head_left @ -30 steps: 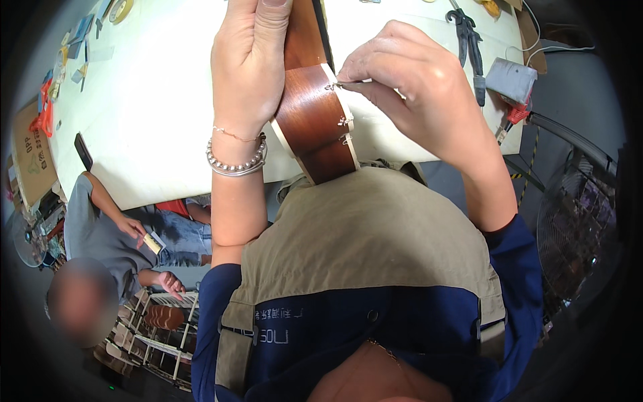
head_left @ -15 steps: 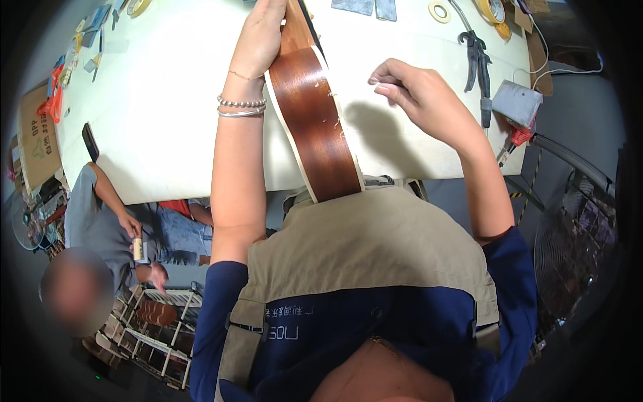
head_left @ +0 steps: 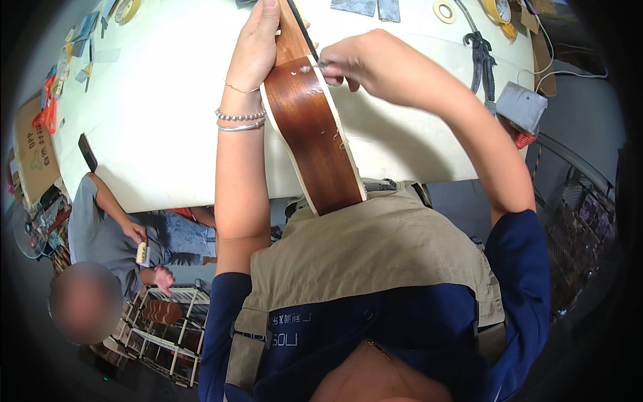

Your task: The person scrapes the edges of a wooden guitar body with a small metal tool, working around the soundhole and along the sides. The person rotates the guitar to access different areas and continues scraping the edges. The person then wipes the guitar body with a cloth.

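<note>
A ukulele point(head_left: 308, 127) stands on edge against my apron, its glossy brown side facing up between two pale binding strips. My left hand point(head_left: 256, 43) is closed around its neck point(head_left: 289, 40), where the neck meets the body. Beside that joint, the pinched fingers of my right hand point(head_left: 348, 63) are at the right-hand binding edge. Something small and thin is in that pinch, but blur and the fingers hide what it is. Thin pale shavings point(head_left: 340, 137) cling along the right binding, and a few bits lie on the side near the neck.
The ukulele's upper part lies over a white table point(head_left: 161, 134). A black clamp-like tool point(head_left: 481, 63), tape rolls point(head_left: 443, 11) and grey flat pieces point(head_left: 388, 9) lie beyond. A grey box point(head_left: 521, 107) is at the right edge. A co-worker point(head_left: 114, 234) sits at lower left, near a rack point(head_left: 167, 342).
My right hand has moved left and forward, from above the table to the binding edge by the neck. My left hand keeps its hold on the neck.
</note>
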### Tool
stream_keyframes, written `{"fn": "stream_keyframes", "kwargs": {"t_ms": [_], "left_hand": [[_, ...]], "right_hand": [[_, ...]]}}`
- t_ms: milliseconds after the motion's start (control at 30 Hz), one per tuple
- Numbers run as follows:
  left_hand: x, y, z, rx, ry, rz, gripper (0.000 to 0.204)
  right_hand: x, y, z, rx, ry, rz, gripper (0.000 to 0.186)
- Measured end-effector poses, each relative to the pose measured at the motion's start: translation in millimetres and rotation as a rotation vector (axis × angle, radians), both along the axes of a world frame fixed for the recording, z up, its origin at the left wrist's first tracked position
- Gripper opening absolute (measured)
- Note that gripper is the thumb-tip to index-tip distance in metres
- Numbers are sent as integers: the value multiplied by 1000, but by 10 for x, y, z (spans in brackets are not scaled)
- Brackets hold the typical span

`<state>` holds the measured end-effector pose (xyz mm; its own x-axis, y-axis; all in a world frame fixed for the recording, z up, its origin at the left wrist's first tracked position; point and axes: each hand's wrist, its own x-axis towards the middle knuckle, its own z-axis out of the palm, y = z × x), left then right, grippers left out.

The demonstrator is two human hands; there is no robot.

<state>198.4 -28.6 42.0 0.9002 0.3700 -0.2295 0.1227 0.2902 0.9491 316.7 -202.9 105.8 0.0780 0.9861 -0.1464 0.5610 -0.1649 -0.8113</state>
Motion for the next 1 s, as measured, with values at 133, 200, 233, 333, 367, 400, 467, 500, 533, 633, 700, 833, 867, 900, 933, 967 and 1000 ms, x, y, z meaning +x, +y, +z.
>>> {"fn": "stream_keyframes", "kwargs": {"t_ms": [133, 200, 233, 333, 367, 400, 467, 500, 533, 633, 700, 833, 867, 900, 933, 967, 1000], "left_hand": [[-53, -4, 100, -315, -152, -91, 50], [2, 92, -125, -235, -67, -65, 50], [15, 93, -242, -163, 2, -14, 50], [30, 153, -386, -91, 101, 9, 52], [18, 152, -407, -94, 127, 21, 52], [26, 150, -387, -93, 149, 32, 53], [29, 159, -400, -63, 161, 29, 55], [23, 141, -384, -59, 166, 34, 55], [15, 126, -382, -56, 172, 37, 56], [12, 71, -396, -152, 96, 100, 52], [46, -1, -339, -197, 43, 184, 48], [30, -29, -306, -290, 30, 162, 47], [38, -41, -299, -286, 50, 163, 46], [50, -50, -287, -282, 68, 164, 46], [52, -45, -273, -276, 85, 167, 46], [18, 6, -336, -192, 100, 144, 49], [-69, 59, -366, -216, 7, 71, 50]], "right_hand": [[-224, -229, -125, 318, -243, -50, 10], [-285, -323, -211, 398, -348, -44, 16], [-312, -367, -216, 369, -369, -25, 19], [-399, -467, -316, 364, -398, -24, 20], [-432, -504, -343, 364, -381, -29, 19], [-450, -523, -361, 369, -369, -34, 18], [-477, -566, -353, 290, -273, -23, 16], [-482, -595, -320, 206, -189, -5, 15], [-487, -619, -277, 121, -105, 11, 14], [-495, -661, -14, -105, 22, 95, 13], [-598, -814, -1, -25, 78, 46, 14], [-863, -1187, -9, 120, -95, 41, 11], [-919, -1269, -13, 166, -180, 47, 11], [-955, -1331, 10, 146, -243, 94, 14], [-955, -1386, -48, 204, -279, 163, 15], [-954, -1447, -140, 264, -315, 235, 16], [-913, -1496, -204, 326, -354, 309, 18]]}}
